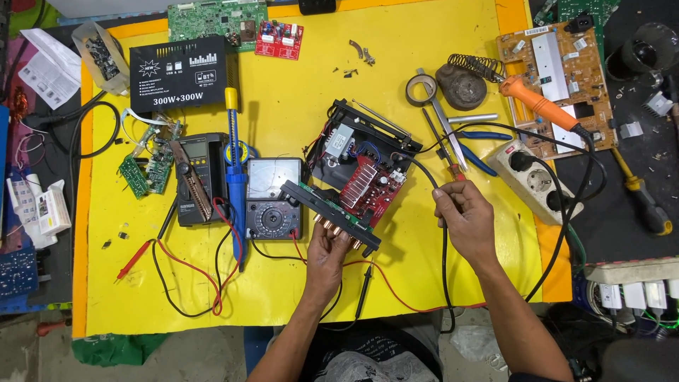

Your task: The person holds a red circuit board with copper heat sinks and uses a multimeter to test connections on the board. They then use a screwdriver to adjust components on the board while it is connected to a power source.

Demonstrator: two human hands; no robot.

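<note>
Gripping amplifier front panel [330,216]: left hand [327,256] | right hand [465,216] pinches black cable [445,262] | yellow worktop [396,71], cluttered

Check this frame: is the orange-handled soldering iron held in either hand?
No: the orange-handled soldering iron rests in its coil stand, away from both hands, the left hand and the right hand.

Both bare forearms come up from the bottom edge and angle toward each other. Left hand [325,253] is palm-down, fingers [332,230] curled up around the front edge of the open amplifier chassis [353,177]. Right hand [465,218] sits just right of that chassis, fingers pinched together on a thin black cable, wrist bent slightly.
</note>
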